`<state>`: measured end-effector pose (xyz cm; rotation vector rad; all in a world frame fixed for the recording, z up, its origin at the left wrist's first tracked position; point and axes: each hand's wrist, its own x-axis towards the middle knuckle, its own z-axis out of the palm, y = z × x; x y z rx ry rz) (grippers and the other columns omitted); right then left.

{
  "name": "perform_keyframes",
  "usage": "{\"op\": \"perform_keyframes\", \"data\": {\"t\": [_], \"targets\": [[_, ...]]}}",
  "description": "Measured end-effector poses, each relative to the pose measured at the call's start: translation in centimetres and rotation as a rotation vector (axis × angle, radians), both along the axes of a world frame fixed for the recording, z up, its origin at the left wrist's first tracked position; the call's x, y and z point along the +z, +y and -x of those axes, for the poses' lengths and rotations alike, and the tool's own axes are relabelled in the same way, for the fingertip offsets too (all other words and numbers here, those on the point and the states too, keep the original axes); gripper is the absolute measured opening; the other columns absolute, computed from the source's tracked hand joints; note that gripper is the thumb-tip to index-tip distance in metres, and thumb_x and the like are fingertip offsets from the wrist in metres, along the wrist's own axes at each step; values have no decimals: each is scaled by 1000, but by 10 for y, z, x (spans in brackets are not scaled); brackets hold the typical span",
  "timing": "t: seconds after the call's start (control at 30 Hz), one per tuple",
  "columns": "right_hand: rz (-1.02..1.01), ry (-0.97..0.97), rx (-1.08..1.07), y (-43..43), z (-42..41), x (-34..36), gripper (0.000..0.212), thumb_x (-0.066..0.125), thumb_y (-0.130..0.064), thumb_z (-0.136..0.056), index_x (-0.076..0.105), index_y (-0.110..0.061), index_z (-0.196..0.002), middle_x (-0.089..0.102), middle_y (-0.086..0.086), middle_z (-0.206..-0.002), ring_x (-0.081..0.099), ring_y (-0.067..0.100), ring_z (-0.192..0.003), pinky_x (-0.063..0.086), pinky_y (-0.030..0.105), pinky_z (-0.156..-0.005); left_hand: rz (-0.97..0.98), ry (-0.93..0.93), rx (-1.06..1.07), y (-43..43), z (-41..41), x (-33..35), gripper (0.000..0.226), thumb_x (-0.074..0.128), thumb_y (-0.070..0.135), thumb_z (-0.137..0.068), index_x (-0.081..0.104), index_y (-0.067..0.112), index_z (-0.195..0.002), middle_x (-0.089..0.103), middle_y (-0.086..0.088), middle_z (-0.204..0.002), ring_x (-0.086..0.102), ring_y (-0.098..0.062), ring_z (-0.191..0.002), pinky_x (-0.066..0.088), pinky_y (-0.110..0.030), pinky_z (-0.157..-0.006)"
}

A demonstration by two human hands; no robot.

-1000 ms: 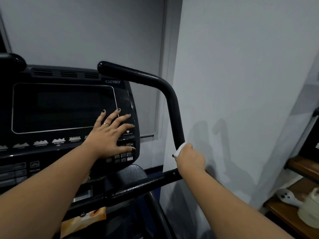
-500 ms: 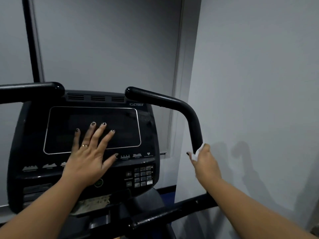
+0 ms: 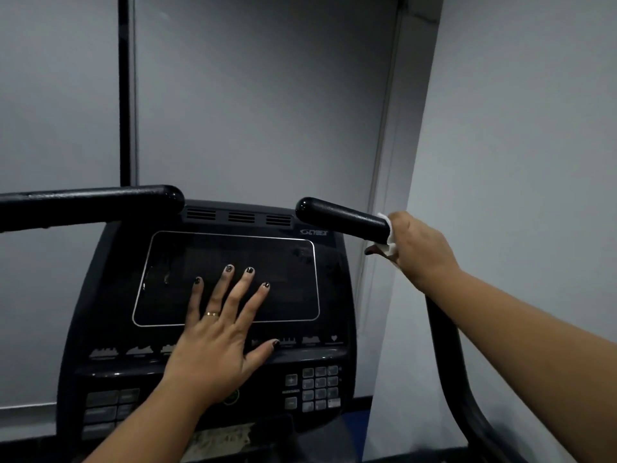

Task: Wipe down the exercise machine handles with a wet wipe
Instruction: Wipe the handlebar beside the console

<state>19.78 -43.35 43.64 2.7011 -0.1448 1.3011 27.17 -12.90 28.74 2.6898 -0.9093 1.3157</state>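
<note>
Left of the console [image 3: 110, 295], the left handle [image 3: 90, 203] runs out past the picture's edge. Right of the console, the bend of the right handle [image 3: 344, 217] is hidden behind the right hand [image 3: 420, 248], and the wet wipe [image 3: 389, 242] shows only as a white fringe at that hand's grip. On the console, the left hand [image 3: 217, 355] covers the lower edge of the screen [image 3: 283, 279] and part of a round button. The markings on the keypad [image 3: 320, 387] are too blurred to read. The console's base is cut off below.
</note>
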Motion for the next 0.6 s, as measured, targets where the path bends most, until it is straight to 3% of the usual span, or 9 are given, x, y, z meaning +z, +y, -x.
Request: {"op": "perform_keyframes", "data": {"t": [0.07,0.13,0.2,0.3,0.37,0.43,0.5,0.6], "targets": [[169,-59,50,10,-11,6,53,74,-50,-79,57,-4,-99,62,10,-80,59,33,-63,48,37,-51,-6,4,5,0,0,1,81,37,71,-85,36,22,-150,24,-7,-161,14,-30,-150,16,-64,-114],[300,-163,97,25,-21,9,47,81,-42,-71,57,-3,-82,55,8,-61,51,28,-43,32,25,-38,-10,10,4,0,1,1,81,37,71,-85,36,22,-150,25,-7,-160,14,-31,-150,16,-64,-114],[361,-234,104,41,-31,12,42,83,-37,-69,56,-5,-76,53,5,-56,47,24,-38,23,21,-39,-12,24,4,0,2,2,81,37,71,-86,35,23,-151,24,-7,-161,13,-30,-150,17,-64,-114],[387,-270,86,61,-47,14,37,88,-23,-66,57,-6,-76,54,5,-57,50,24,-39,22,21,-40,-11,42,3,1,3,2,81,36,72,-87,34,23,-151,22,-6,-161,11,-30,-150,18,-64,-113],[407,-310,83,73,-54,16,36,86,-27,-70,56,-7,-76,53,4,-56,49,23,-39,25,23,-38,-12,45,2,1,3,2,81,37,72,-86,35,23,-151,23,-6,-161,12,-30,-150,19,-64,-113],[403,-329,96,85,-57,19,41,75,-44,-80,55,-9,-74,53,3,-56,50,21,-40,29,24,-37,-16,47,4,2,2,2,81,37,72,-87,35,22,-151,23,-6,-161,12,-30,-150,19,-64,-113],[348,-335,116,101,-56,23,52,51,-60,-87,56,-11,-73,55,3,-56,51,22,-41,26,23,-38,-16,47,7,2,2,2,81,37,72,-87,35,23,-151,22,-6,-161,12,-30,-150,19,-64,-112],[226,-301,139,121,-53,28,57,29,-59,-97,53,-13,-73,55,4,-59,50,29,-47,14,26,-44,-16,46,11,2,2,2,79,36,71,-88,33,23,-151,22,-6,-161,13,-29,-150,19,-63,-113]]}}
